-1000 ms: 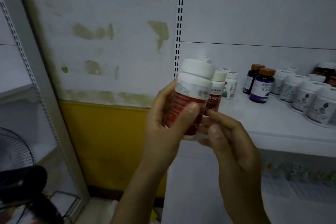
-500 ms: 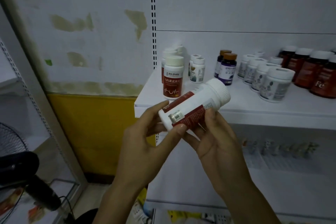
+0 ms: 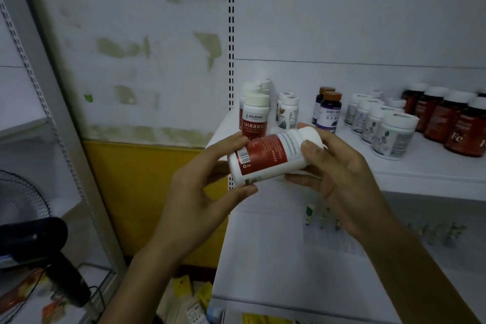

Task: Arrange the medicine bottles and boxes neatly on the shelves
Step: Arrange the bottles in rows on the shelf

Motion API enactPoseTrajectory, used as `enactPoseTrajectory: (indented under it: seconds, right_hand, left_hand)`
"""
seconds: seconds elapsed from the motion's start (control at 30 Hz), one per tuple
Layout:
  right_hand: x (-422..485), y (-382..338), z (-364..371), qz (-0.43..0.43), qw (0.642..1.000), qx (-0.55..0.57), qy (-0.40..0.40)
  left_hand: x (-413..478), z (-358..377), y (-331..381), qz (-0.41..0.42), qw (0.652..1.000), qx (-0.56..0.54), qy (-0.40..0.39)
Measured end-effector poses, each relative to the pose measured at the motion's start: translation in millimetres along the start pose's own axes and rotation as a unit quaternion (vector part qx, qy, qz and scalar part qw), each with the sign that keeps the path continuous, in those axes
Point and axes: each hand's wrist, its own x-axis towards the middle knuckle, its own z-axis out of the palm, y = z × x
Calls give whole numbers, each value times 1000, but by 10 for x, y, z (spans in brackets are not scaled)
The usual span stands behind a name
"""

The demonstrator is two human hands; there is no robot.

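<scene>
Head cam: mid-frame, the left hand (image 3: 200, 192) and right hand (image 3: 339, 173) both grip a red-label bottle (image 3: 271, 156) lying sideways, just in front of the shelf (image 3: 434, 179). Looks like label-checking; next it probably needs standing upright beside the matching bottle (image 3: 254, 116) at center.

held bottle (image 3: 265, 158): white body and cap, dark red label with pale print and a black-and-white barcode.
standing bottle (image 3: 255, 118): cream-white cap, white band above a red label with pale characters.
small bottles (image 3: 288, 113): white, with green-brown picture labels.
purple bottles (image 3: 330, 114): dark purple, brown-orange caps, pale labels.
white jars (image 3: 394, 137): white, with grey patterned labels.
red bottles (image 3: 444, 118): dark red-brown, white caps, pale "fe" lettering.
shelf (image 3: 434, 179): white.
wall (image 3: 131, 21): white, blotched with olive-green patches.
lower panel (image 3: 147, 179): yellow.
upright (image 3: 231, 21): white, with two columns of black slots.
fan (image 3: 23, 200): black wire grille.
</scene>
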Motion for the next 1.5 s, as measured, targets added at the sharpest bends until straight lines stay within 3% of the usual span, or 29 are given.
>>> enactPoseTrajectory:
  seconds: [0.23,0.33,0.5,0.63,0.83,1.1,1.23,1.3,1.5]
  right_hand:
    - [504,-336,199,-92,988,-69,102]
    - [877,-539,316,-120,976,-109,143]
    - [1441,-791,531,-132,943,-254,172]
    - [1712,-751,619,-94,917,-339,189]
    - [1890,-633,682,-2,862,-474,177]
    - [2153,-467,765,152,763,-626,60]
    - [2230,-394,746,182,718,-672,12]
    - [2261,-403,714,184,717,-672,5]
    - [2439,-445,650,159,760,-630,20]
  left_hand:
    - [490,27,-435,-135,989,6,57]
    - [756,13,-687,-163,984,66,-2]
    - [1152,115,-969,-154,977,68,-130]
    - [1302,160,-1171,-121,974,62,-183]
    - [1241,101,-1260,-66,982,-19,-177]
    - [1235,105,-1338,-93,982,-66,-150]
    - [1237,154,-1376,-79,985,-58,-143]
    - [1237,173,-1388,-74,985,-63,-142]
    - [1234,163,-1387,-79,983,-68,-153]
